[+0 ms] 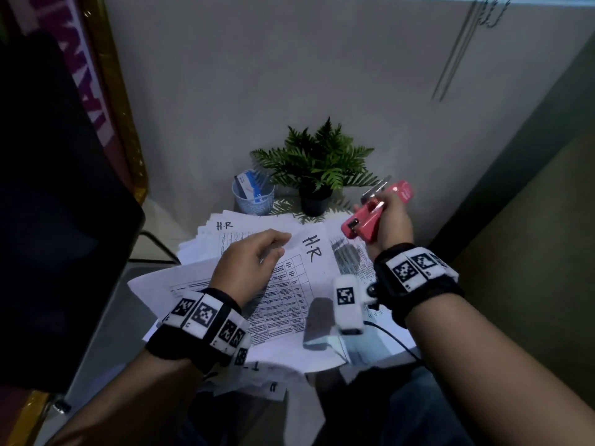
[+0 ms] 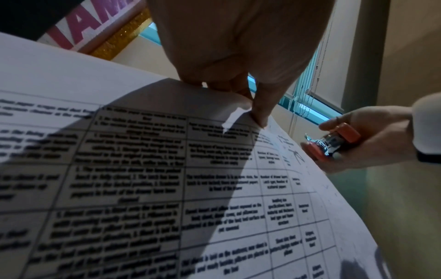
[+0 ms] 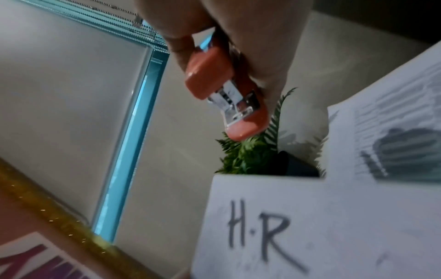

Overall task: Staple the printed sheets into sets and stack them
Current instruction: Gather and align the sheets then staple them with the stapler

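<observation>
Head view: the left hand (image 1: 249, 262) pinches the top edge of the white printed "H.R" sheet set (image 1: 289, 284); the right hand (image 1: 388, 223) grips the coral-pink metal stapler (image 1: 370, 220) just right of that set; loosely pinched pages could slip, stapling crooked.

One pink stapler (image 1: 370, 217), one potted fern (image 1: 317, 162), one blue cup (image 1: 252, 196) and two hands share a desk of uncounted sheets (image 1: 289, 284).

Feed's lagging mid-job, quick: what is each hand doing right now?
Left hand: pinching the top edge of the printed sheets.
Right hand: gripping the pink stapler, raised clear of the paper.
</observation>
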